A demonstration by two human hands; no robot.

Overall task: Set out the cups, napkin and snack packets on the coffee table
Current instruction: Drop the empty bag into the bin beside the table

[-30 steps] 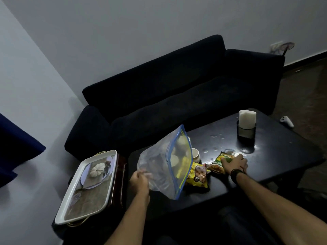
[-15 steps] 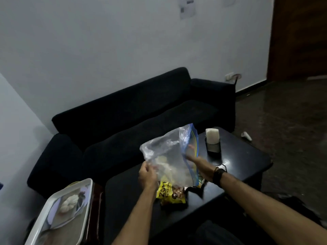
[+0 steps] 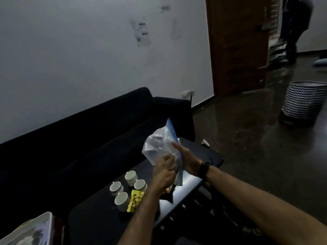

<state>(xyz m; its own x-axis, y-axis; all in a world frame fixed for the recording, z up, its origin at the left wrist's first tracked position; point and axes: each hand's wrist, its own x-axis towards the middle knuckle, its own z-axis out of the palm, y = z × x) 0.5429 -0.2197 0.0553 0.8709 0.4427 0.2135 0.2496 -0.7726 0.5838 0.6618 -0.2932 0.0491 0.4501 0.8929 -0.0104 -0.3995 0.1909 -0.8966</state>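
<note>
Above the black coffee table, both hands hold a clear zip bag with a blue seal. My left hand pinches its lower part. My right hand grips it by the blue edge. Several white cups stand together on the table's middle left. A yellow snack packet lies beside them, partly hidden by my left forearm. Another packet shows only as a sliver under my left hand. The napkin holder is hidden behind the bag.
A black sofa runs behind the table. A white tray sits at the lower left. On the floor to the right are a small white object and a zigzag basket. A person stands beyond the wooden door.
The view has swung up and to the right. My right hand left the packets on the table and took hold of the bag's blue edge. The cups now show clear of the bag.
</note>
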